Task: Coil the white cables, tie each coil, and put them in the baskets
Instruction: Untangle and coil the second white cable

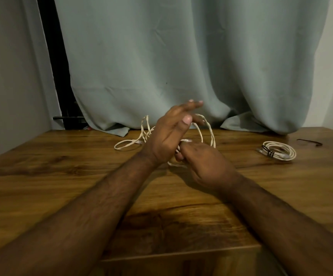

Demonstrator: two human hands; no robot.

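Observation:
A loose white cable (211, 134) loops above the middle of the wooden table (62, 176), with a slack loop lying flat to the left. My right hand (203, 162) pinches this cable near its plug end, fingers closed on it. My left hand (169, 136) is raised beside it, fingers stretched out, with loops of the cable passing behind and around them. A second white cable (281, 149), coiled and bound with a dark tie, lies on the table at the right. No basket is in view.
A loose dark tie (310, 142) lies at the far right of the table. A grey-green curtain (181, 66) hangs behind the table's back edge. The table's front edge runs just below my forearms.

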